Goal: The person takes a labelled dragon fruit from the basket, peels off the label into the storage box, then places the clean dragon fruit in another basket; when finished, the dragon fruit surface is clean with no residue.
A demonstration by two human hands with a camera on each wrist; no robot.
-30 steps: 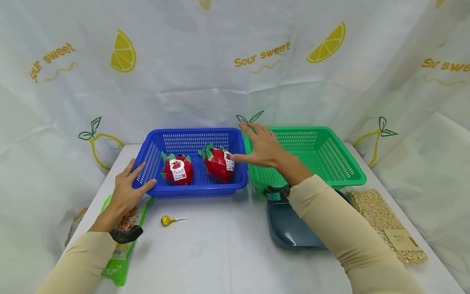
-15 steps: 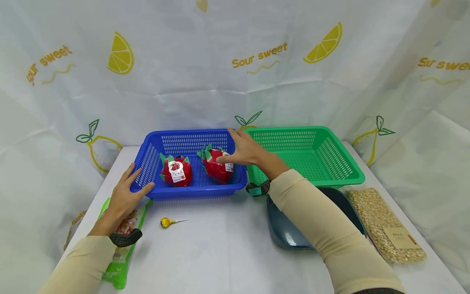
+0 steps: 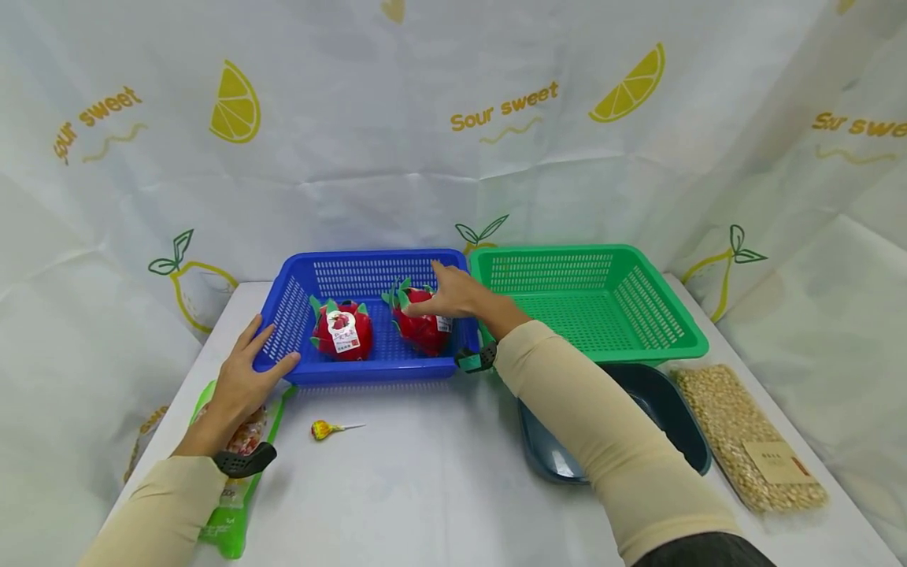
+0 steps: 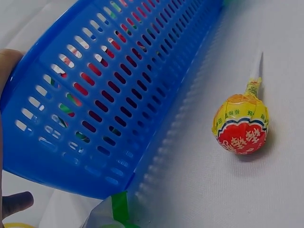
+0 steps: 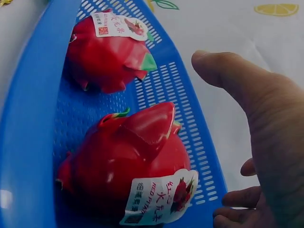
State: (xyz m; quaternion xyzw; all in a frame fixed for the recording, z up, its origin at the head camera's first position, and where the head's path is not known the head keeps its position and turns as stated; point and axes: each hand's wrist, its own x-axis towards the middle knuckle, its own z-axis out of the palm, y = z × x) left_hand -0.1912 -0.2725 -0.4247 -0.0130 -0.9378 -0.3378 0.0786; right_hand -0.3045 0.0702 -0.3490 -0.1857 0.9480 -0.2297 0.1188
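Observation:
A blue plastic basket (image 3: 375, 370) holds two red dragon fruits with green tips and white labels. My left hand (image 3: 244, 378) rests at the basket's front left corner, fingers spread along the rim. Over the right dragon fruit (image 3: 425, 339) hovers my right hand (image 3: 460, 295), its thumb and fingers apart and partly hiding the fruit. The other dragon fruit (image 3: 343, 332) sits to the left. In the right wrist view, the nearer labelled fruit (image 5: 123, 156) lies beside my hand, with a gap between thumb and fruit. A wrapped lollipop (image 4: 242, 126) lies on the table before the basket.
A green basket (image 3: 690, 346) stands right of the blue one. In front of it is a dark blue tray (image 3: 553, 461), partly under my right forearm. A bag of pale grains (image 3: 737, 429) lies far right; a green packet (image 3: 230, 524) lies under my left wrist.
My right hand has moved left and down from beside the green basket to over the right dragon fruit. The left hand has stayed at the blue basket's corner.

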